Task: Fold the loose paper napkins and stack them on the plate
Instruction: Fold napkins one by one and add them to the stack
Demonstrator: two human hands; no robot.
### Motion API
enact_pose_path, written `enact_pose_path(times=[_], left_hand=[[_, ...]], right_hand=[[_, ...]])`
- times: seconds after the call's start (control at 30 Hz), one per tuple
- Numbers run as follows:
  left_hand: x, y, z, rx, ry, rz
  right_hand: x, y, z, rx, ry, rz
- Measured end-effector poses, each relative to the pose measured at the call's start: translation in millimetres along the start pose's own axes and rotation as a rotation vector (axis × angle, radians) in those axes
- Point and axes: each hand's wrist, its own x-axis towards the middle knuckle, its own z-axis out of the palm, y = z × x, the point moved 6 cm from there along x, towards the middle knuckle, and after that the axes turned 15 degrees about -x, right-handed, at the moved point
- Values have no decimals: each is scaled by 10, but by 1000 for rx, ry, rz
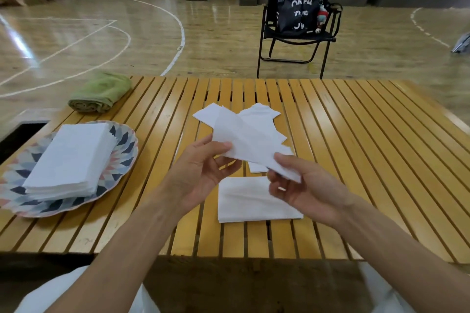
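Currently, 1 loose paper napkin (250, 141) is being held in the air above the middle of the slatted tabletop (356, 134), tilted, with its far corner pointing away from the person. The left hand (203, 173) is pinching its near-left edge between thumb and fingers (223, 146); the right hand (305, 190) is gripping its near-right corner, fingers curled round the paper. Further loose napkins (264, 113) are lying fanned and overlapping on the tabletop just beyond and under the held one. A folded napkin (244, 201) is resting flat below the hands. The stack of folded napkins (68, 157) is sitting on the patterned plate (122, 157) at the left. Handling, as a judgement: the item is looking very light, thin and limp, sagging between the 2 grip points, likely easy to tear or crease wrongly and liable to drift in a draught. Best hold appears to be at opposite corners or edges, with light pinches, keeping the sheet taut for a clean fold. A rolled green towel (100, 93) is lying at the far-left edge; a folding chair (297, 40) with a black backpack (302, 0) is standing beyond.
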Motion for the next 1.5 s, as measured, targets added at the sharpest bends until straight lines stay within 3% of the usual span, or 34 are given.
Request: enact_pose_path(times=[0.13, 0.27, 0.47, 0.77, 1.13, 1.27, 1.37, 1.5], left_hand=[[-41, -5, -120, 313, 165, -29], [-78, -49, -149, 722, 183, -47], [-102, -100, -223, 1028, 192, -53], [-30, -200, -422, 1334, 219, -121], [-1, -233, -448, 1452, 271, -85], [-43, -115, -408, 1576, 366, 59], [-32, -125, -240, 1606, 229, 211], [-19, -437, -72, 1626, -92, 109]], right_hand=[[15, -70, -230, -516, 125, -66], [-11, -61, -325, -728, 179, -15], [-14, -60, -418, -1095, 234, 51], [77, 24, -445, -1358, 239, 81], [122, 69, -474, -1514, 289, 90], [64, -48, -478, -1555, 453, 8], [41, -124, -415, -1544, 486, -148], [116, 37, -309, -1638, 349, -167]])
